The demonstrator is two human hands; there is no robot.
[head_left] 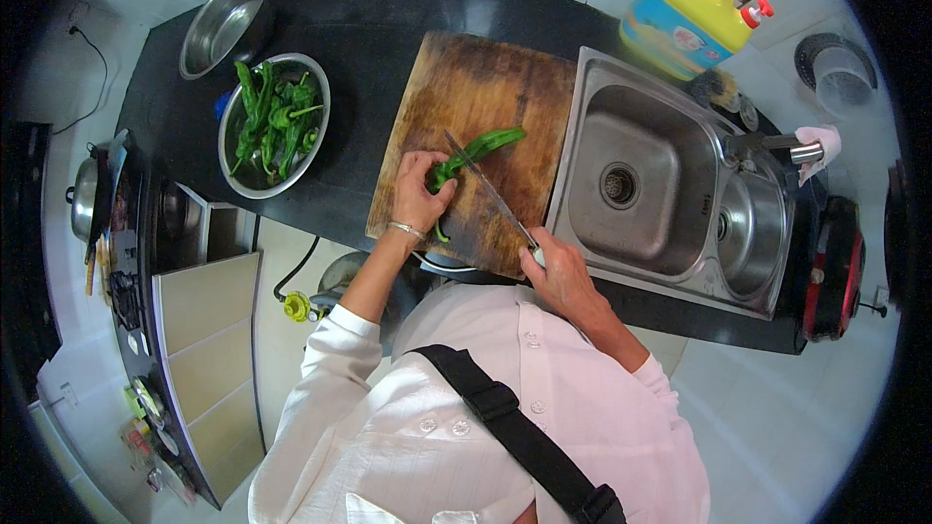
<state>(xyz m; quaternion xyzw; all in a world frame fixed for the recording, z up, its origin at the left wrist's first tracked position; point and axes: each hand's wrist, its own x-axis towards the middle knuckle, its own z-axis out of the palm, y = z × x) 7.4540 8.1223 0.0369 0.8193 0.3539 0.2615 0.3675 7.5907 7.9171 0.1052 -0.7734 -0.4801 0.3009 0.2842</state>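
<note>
A long green pepper (495, 142) lies on the worn wooden cutting board (485, 78). My left hand (421, 192), with a bracelet at its wrist, is closed on the pepper's stem end, and the thin stem pokes out below the fingers. My right hand (558, 277) grips the handle of a kitchen knife (497, 196). The blade slants up and to the left across the pepper, just right of my left fingers. Whether its edge has gone into the flesh cannot be made out.
Left of the board stands a metal bowl (324, 126) of green peppers, with another metal bowl (225, 24) behind it. A steel double sink (641, 233) adjoins the board's right side. Behind the sink stands a yellow jug (670, 0) with a red pump.
</note>
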